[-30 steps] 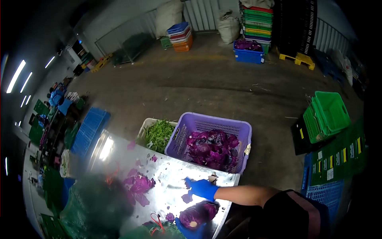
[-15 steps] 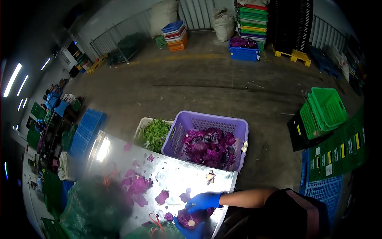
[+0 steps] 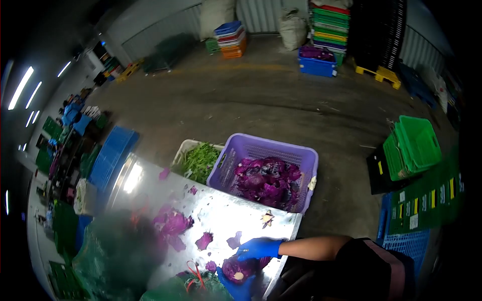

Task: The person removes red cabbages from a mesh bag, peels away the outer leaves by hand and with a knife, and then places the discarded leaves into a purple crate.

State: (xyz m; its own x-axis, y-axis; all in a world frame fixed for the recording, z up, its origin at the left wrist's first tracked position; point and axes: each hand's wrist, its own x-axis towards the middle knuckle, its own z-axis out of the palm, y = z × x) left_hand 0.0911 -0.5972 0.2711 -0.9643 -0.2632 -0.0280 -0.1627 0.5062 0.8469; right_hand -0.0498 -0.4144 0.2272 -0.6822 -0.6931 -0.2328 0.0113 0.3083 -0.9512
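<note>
A red cabbage (image 3: 235,269) with its pale cut stem facing me lies near the front edge of the metal table (image 3: 221,210). My left hand (image 3: 236,289), in a blue glove, cups it from the near side. Against its upper side rests my right hand (image 3: 258,248), also blue-gloved, fingers closed on a small knife (image 3: 244,250) whose blade hardly shows. Loose purple leaves (image 3: 204,241) lie left of the hands. Further left is a larger leafy purple piece (image 3: 173,223). A cut-off stem end (image 3: 267,218) sits near the table's right corner.
Beyond the table stand a purple crate (image 3: 314,165) of purple cabbage and a pale crate of green leaves (image 3: 198,163). Green netting bags (image 3: 118,256) cover the table's left front. Green crates (image 3: 414,145) stand at right. People in blue (image 3: 73,115) are far left.
My view has shifted slightly. The knife blade that pointed left from my right hand is now mostly out of sight. Both hands remain at the cabbage, which appears tilted a little.
</note>
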